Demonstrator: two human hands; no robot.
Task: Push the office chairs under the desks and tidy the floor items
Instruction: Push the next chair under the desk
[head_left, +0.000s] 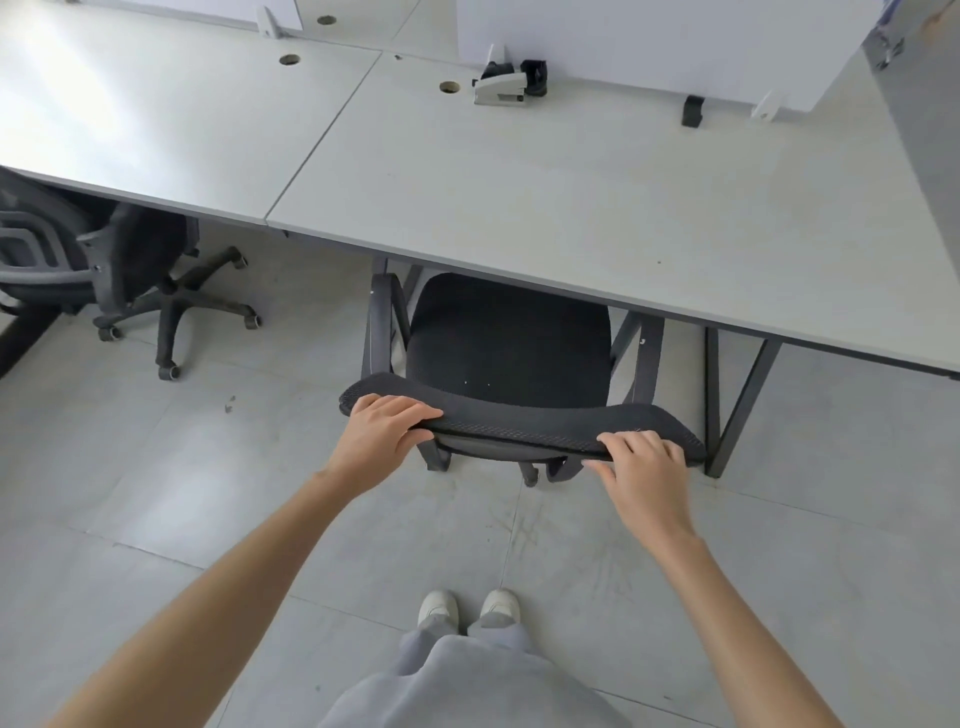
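The person stands square behind the black office chair (511, 358), left hand (382, 431) and right hand (641, 470) each curled over the top of its backrest (519, 423), one toward each end, likely to steer it straight. Its seat sits partly beneath the grey desk (571, 208). Farther left, a second chair (88, 260) stands turned askew, only partly under the neighbouring desk.

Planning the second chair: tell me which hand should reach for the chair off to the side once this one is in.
Left. The other chair stands at the far left, on the side of the left hand. The right hand grips the far end of the near chair's backrest and would have to cross the body.
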